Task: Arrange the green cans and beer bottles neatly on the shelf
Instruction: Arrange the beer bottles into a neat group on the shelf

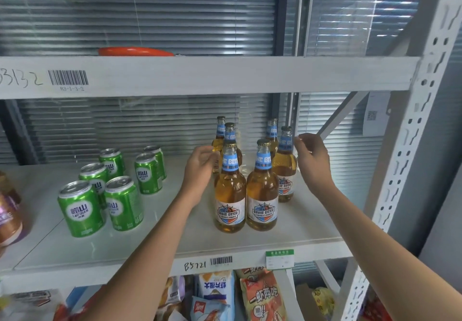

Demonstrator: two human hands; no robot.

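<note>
Head view, nearest first: snack bags (262, 295) fill the level below the shelf (175, 243). On the shelf itself, two beer bottles (246, 188) stand side by side at the front of a cluster, with about four more behind them in two files. The left hand (200, 168) reaches in beside the left file, fingers curled near a bottle behind the front one; whether this grip is closed on glass cannot be told. The right hand (312, 160) is level with the neck of the right middle bottle (285, 163), fingers part open, apparently touching or just short of it, holding nothing clearly. To the left, well apart from the bottles, six green cans (110, 188) stand upright in loose pairs. Recommended procedure: steady each bottle low on the body, slide it rather than lift it, and square the files front to back. Hazard: the bottles stand close together, so a nudge may topple a neighbour. Further back, an orange object (136, 51) lies on the upper shelf, before blinds (150, 15).
</note>
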